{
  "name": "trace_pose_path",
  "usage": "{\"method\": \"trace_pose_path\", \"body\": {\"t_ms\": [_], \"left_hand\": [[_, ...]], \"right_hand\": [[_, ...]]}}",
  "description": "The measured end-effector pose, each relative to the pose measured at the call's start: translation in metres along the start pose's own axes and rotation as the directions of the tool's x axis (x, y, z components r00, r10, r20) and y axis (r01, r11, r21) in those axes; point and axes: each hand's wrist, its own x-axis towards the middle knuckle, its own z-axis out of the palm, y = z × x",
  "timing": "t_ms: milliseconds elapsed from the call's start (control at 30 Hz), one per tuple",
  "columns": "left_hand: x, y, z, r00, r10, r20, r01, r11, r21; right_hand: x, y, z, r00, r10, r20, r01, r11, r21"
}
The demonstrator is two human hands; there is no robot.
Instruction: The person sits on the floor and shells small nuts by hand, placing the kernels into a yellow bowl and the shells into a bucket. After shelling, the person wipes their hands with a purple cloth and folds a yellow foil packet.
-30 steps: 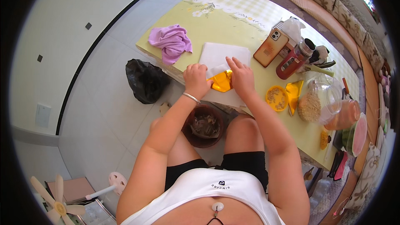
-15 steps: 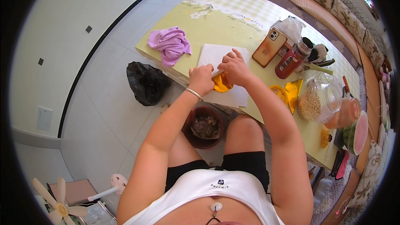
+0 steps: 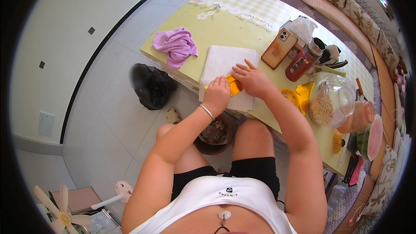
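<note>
On the white paper sheets (image 3: 221, 60) at the table's near edge lies a piece of shiny gold foil paper (image 3: 235, 87). Both hands rest on it from either side and cover its ends. My left hand (image 3: 218, 93) lies palm down on its left part, fingers stretched out, and a bit of gold shows past the fingertips. My right hand (image 3: 253, 79) is spread over its right part, fingers pointing up and left. Further right, more folded gold foil (image 3: 305, 95) sits next to a round yellow container (image 3: 289, 97).
A purple cloth (image 3: 175, 47) lies on the left of the table (image 3: 242, 28). A phone (image 3: 279, 48), a red thermos (image 3: 304, 60), a jar of kernels (image 3: 320, 108) and a cut watermelon (image 3: 370, 138) line the right side. Below are a waste bin (image 3: 213, 143) and a black bag (image 3: 152, 86).
Both hands have opened from a closed grip on the crumpled foil and now lie flat on it. The foil looks flatter. My left hand has moved slightly nearer to me.
</note>
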Motion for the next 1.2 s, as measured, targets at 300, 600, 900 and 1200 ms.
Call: {"method": "trace_pose_path", "body": {"t_ms": [300, 600, 900, 1200], "left_hand": [[-0.041, 0.001, -0.013, 0.997, -0.061, -0.057, 0.066, 0.995, 0.078], [-0.025, -0.017, -0.023, 0.977, -0.071, -0.199, 0.055, 0.995, -0.087], [-0.028, -0.028, -0.019, 0.943, -0.082, -0.324, 0.000, 0.970, -0.245], [-0.030, -0.040, -0.015, 0.891, -0.357, -0.281, 0.129, 0.792, -0.597]], "right_hand": [[-0.030, -0.010, 0.005, 0.954, 0.287, 0.087, -0.297, 0.945, 0.136], [-0.022, -0.006, -0.005, 0.952, 0.275, 0.138, -0.297, 0.937, 0.184], [-0.027, -0.006, -0.006, 0.935, 0.345, 0.079, -0.354, 0.924, 0.148], [-0.029, -0.015, -0.025, 0.937, 0.345, -0.049, -0.327, 0.920, 0.216]]}}
